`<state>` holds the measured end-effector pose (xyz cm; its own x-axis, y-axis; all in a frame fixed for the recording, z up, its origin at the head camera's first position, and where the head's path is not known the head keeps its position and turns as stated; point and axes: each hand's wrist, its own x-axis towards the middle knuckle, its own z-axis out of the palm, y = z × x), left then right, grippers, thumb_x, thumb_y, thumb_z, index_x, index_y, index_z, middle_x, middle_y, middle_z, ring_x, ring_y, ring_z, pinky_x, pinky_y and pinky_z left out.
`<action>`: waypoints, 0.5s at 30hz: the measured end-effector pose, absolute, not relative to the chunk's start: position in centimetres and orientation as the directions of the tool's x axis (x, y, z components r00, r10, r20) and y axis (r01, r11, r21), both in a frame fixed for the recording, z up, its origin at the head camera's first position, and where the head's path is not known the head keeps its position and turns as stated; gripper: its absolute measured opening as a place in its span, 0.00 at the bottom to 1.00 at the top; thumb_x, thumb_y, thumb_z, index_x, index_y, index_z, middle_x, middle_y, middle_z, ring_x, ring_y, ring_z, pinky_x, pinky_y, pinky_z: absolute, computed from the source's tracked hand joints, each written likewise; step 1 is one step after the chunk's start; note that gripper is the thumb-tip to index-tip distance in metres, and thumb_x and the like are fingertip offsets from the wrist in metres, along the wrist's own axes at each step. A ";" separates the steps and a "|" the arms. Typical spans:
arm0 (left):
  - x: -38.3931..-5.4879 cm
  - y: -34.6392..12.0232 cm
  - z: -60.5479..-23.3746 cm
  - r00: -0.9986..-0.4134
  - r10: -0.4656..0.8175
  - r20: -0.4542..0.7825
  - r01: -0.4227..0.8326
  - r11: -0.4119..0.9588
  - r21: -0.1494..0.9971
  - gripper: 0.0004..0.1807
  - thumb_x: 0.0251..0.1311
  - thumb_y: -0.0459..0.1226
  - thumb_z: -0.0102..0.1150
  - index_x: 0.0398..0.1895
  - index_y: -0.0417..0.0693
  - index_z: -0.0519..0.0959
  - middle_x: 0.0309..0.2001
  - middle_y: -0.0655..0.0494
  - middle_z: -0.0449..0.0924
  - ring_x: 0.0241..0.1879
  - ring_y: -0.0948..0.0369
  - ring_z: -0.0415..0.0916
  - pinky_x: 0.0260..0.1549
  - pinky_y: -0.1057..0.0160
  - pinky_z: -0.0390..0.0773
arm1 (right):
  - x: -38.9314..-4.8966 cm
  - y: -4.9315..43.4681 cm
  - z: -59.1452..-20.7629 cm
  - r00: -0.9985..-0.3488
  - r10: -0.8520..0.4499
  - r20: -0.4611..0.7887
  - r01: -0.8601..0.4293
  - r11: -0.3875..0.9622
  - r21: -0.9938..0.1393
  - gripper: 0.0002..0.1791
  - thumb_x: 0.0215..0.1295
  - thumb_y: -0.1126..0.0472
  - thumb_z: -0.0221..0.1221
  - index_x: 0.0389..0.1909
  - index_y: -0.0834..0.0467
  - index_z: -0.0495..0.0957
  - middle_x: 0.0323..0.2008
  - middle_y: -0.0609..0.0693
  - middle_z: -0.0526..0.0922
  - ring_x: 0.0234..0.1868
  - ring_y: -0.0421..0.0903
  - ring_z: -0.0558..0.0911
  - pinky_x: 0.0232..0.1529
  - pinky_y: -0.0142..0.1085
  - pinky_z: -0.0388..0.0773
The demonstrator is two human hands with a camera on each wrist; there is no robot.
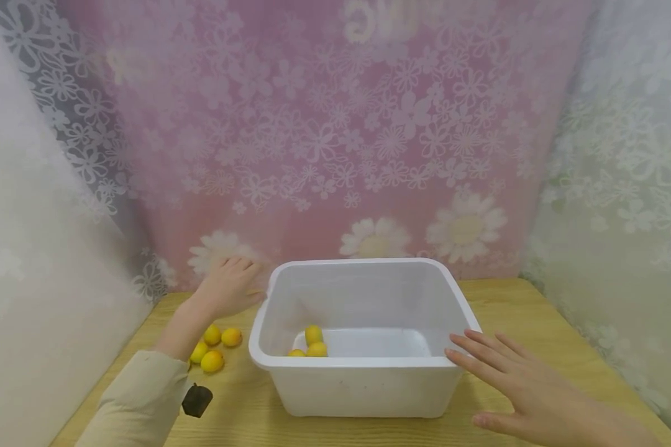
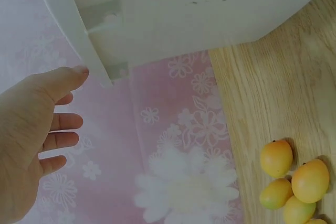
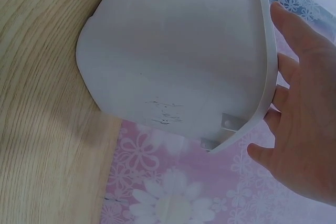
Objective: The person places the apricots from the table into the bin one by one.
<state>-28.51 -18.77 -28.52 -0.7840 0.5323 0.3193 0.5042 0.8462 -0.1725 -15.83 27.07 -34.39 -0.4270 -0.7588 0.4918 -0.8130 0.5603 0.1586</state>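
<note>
A person's left hand (image 1: 232,288) and right hand (image 1: 514,379) flank a white tub (image 1: 363,391) on a wood-grain table (image 1: 229,425), lower centre of the frame; the left hand, at centre left, has its fingers extended and spaced apart, its thumb tip touching the tub's rim in the left wrist view; the right hand, at lower right, is spread, with fingertips at the rim near the front right corner, the thumb held apart from the other fingers; neither hand pinches anything. Three yellow fruits (image 1: 316,349) show inside the tub, clustered in the left part of its floor, the foremost partly hidden by the front rim; more yellow-orange fruits (image 1: 212,361) lie close together on the table at lower left, partly behind the left forearm, outside the tub; a beige sleeve (image 1: 140,397) covers that forearm, a small dark object (image 1: 197,400) beside it, its nature unclear; a pink floral backdrop (image 1: 313,155) fills the upper centre, large white daisies (image 1: 465,228) along its lower part.
</note>
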 end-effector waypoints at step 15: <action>-26.6 -23.1 -31.6 -0.836 0.416 0.359 0.419 0.905 -0.072 0.24 0.53 0.45 0.64 0.48 0.39 0.75 0.44 0.45 0.77 0.48 0.45 0.70 0.51 0.41 0.65 | -15.4 27.1 -34.1 -0.500 -0.759 0.417 -0.789 0.598 0.141 0.45 0.54 0.40 0.61 0.69 0.57 0.57 0.69 0.49 0.55 0.71 0.44 0.48 0.67 0.31 0.32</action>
